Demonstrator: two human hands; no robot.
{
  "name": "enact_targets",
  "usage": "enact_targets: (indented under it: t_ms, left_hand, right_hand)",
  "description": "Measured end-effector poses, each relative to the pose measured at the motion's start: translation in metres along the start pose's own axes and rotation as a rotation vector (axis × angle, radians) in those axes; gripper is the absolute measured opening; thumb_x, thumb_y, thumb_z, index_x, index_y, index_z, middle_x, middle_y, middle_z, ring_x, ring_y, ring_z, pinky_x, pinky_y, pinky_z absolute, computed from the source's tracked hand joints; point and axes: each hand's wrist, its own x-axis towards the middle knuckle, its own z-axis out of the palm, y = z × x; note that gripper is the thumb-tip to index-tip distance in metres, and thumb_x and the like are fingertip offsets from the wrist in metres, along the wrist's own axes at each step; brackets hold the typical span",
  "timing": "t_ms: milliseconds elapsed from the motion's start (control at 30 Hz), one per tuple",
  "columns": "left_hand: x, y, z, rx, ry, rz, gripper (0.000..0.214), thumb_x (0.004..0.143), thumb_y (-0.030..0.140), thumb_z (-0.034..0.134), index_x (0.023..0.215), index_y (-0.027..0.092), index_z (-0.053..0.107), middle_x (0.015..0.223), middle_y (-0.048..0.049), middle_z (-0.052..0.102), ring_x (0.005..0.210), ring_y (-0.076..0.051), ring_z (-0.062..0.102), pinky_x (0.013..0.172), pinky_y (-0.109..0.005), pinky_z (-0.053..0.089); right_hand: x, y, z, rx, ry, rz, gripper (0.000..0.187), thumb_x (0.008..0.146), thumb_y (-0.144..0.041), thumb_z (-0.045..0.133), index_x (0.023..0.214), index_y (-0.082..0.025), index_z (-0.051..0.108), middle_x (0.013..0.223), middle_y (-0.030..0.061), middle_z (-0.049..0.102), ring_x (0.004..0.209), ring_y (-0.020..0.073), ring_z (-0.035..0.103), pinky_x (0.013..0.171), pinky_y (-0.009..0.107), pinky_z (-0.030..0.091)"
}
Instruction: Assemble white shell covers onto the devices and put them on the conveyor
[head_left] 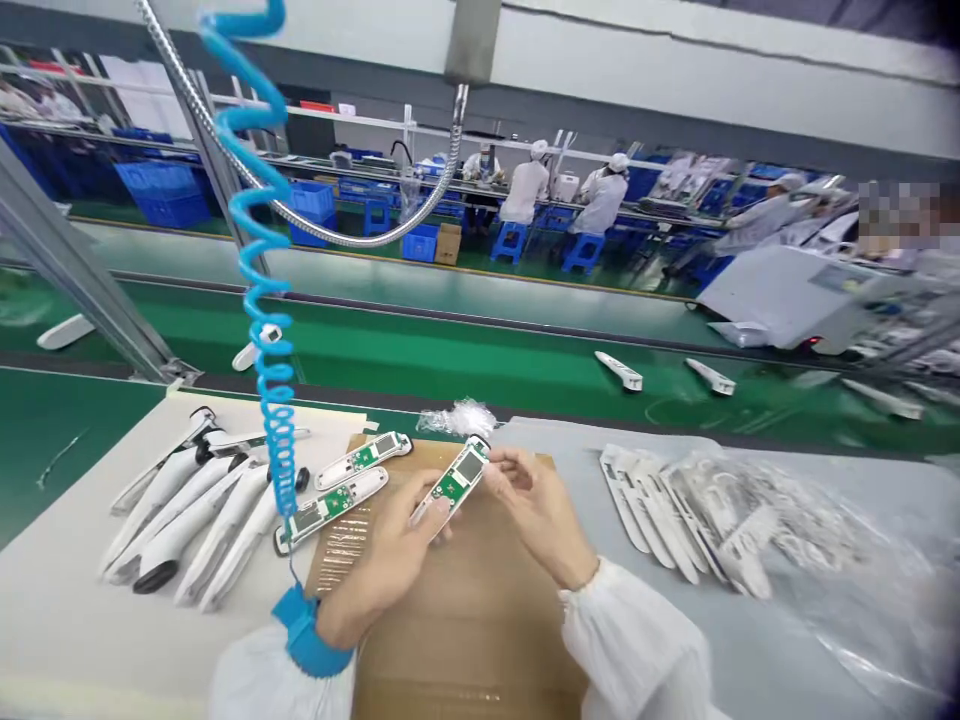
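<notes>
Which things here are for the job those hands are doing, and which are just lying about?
For the job: left hand, right hand, held green circuit board, another board, third board, brown cardboard sheet.

Just lying about: white casings, white parts in plastic, blue coiled cord.

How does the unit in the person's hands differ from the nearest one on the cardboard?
The held unit is raised between the left hand and right hand; the lying unit rests on the cardboard. The held unit slants steeply, window end away; the lying unit's window end points left. Both have green boards in white casings.
</notes>
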Motion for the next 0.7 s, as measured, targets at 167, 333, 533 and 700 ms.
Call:
enact_targets:
  t_ms: [167, 333, 533, 700]
  left_hand:
    - [-0.007, 0.007, 0.020, 0.309, 0.144, 0.054, 0.033, 0.099, 0.041, 0.040, 0.123, 0.023, 0.053, 0.090, -0.0032, 0.066, 0.078, -0.019, 0.063, 0.077, -0.035, 0.048]
    - [-0.008, 0.006, 0.020, 0.489, 0.168, 0.184, 0.034, 0.100, 0.032, 0.035, 0.130, 0.022, 0.050, 0.124, -0.0090, 0.063, 0.112, -0.023, 0.060, 0.096, -0.039, 0.045]
    - [0.000, 0.000, 0.003, 0.643, 0.077, 0.270, 0.033, 0.099, 0.029, 0.035, 0.127, 0.025, 0.053, 0.122, -0.0090, 0.064, 0.108, -0.025, 0.061, 0.091, -0.040, 0.047]
    - [0.018, -0.004, -0.011, 0.377, 0.336, 0.031, 0.033, 0.093, 0.035, 0.042, 0.117, 0.017, 0.057, 0.100, -0.0102, 0.067, 0.085, -0.024, 0.064, 0.079, -0.039, 0.050]
  right_hand:
    - [-0.011, 0.003, 0.018, 0.191, 0.153, 0.107, 0.043, 0.083, -0.055, 0.063, 0.099, -0.015, 0.065, 0.088, 0.0097, 0.070, 0.078, 0.0218, 0.063, 0.072, 0.035, 0.048]
    - [-0.003, 0.002, 0.008, -0.329, 0.315, -0.384, 0.012, 0.093, -0.032, 0.059, 0.096, -0.025, 0.068, 0.098, 0.0034, 0.070, 0.089, 0.0194, 0.060, 0.081, 0.036, 0.036]
    - [0.007, 0.006, -0.013, -0.772, 0.101, -0.810, 0.017, 0.095, -0.013, 0.055, 0.087, -0.025, 0.063, 0.091, -0.0036, 0.070, 0.086, 0.0155, 0.055, 0.090, 0.039, 0.025]
    - [0.021, 0.009, -0.009, -0.663, -0.103, -0.661, 0.021, 0.092, -0.005, 0.046, 0.081, -0.021, 0.055, 0.091, -0.0011, 0.066, 0.086, 0.0151, 0.053, 0.091, 0.036, 0.028]
